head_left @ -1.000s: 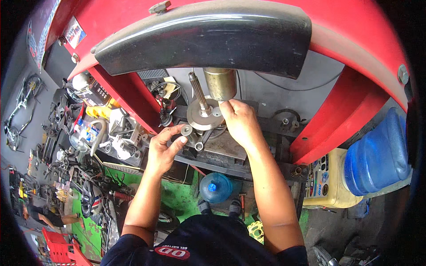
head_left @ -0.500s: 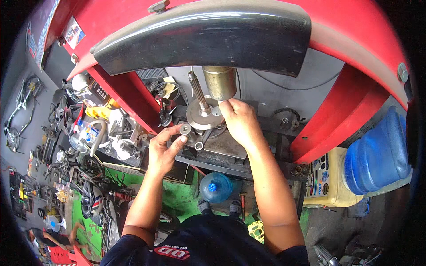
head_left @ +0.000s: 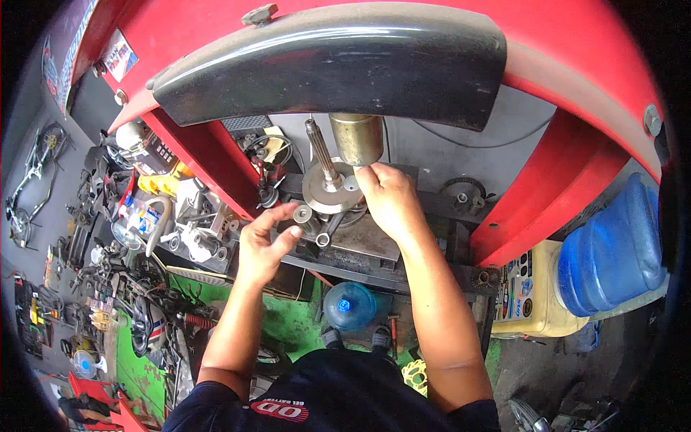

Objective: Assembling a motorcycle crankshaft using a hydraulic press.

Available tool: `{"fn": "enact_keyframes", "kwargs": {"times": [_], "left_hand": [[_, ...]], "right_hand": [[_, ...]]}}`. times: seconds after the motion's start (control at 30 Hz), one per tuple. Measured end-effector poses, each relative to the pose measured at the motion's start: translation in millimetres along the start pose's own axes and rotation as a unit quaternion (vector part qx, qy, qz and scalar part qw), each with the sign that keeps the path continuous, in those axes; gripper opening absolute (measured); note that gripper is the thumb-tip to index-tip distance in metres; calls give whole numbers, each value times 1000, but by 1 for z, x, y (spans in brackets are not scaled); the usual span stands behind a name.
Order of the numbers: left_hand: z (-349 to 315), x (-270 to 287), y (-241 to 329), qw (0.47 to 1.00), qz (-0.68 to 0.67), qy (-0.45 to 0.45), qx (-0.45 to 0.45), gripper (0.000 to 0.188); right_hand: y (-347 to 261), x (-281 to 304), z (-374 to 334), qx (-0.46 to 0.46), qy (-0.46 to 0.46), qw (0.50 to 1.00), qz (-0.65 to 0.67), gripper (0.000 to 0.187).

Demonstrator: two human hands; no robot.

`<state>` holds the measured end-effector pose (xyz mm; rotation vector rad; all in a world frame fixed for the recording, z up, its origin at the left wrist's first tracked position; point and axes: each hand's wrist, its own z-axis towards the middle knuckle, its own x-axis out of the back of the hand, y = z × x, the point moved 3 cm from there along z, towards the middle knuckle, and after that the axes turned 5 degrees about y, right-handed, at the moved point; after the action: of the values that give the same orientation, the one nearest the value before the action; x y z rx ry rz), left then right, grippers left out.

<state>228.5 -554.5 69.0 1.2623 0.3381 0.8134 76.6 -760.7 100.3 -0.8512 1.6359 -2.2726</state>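
Observation:
A crankshaft [head_left: 332, 189] with a round flywheel disc and an upright splined shaft sits on the press bed, its connecting rod [head_left: 327, 232] pointing toward me. Close above its right side hangs the brass-coloured press ram [head_left: 358, 139]. My right hand [head_left: 390, 198] is closed just beneath the ram, at the disc's right edge; whatever its fingers grip is hidden. Beside the connecting rod stands a short hollow metal sleeve [head_left: 304, 215]. My left hand [head_left: 265, 245] is open next to it, with the thumb and forefinger spread on its left side.
The red press frame [head_left: 216, 165] rises on both sides, and a black curved cover [head_left: 331, 72] spans the top. Metal parts crowd the bench at left. A blue water jug [head_left: 350, 306] stands below the bench. At right are a yellow container [head_left: 529, 288] and another blue jug [head_left: 612, 248].
My left thumb and forefinger have loosened from the metal sleeve and spread apart. The right hand stays beneath the ram. At far lower left, another person has shifted position.

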Motion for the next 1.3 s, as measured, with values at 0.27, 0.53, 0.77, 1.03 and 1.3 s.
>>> {"fn": "enact_keyframes", "kwargs": {"times": [0.27, 0.53, 0.77, 1.03, 1.3], "left_hand": [[72, -9, 21, 989, -5, -67, 134, 42], [95, -22, 28, 965, 32, -146, 214, 42], [94, -31, 19, 969, -31, -132, 205, 37], [96, -27, 5, 967, -59, -145, 203, 33], [93, -30, 5, 972, -70, -139, 174, 38]], "right_hand": [[1, -1, 0, 2, 10, 1000, 6, 44], [3, -3, 1, 27, 6, 1000, -7, 46], [6, -3, 2, 38, 9, 999, -13, 45], [10, -6, 2, 6, 13, 1000, -6, 46], [9, -7, 3, 2, 32, 999, -30, 47]]}}
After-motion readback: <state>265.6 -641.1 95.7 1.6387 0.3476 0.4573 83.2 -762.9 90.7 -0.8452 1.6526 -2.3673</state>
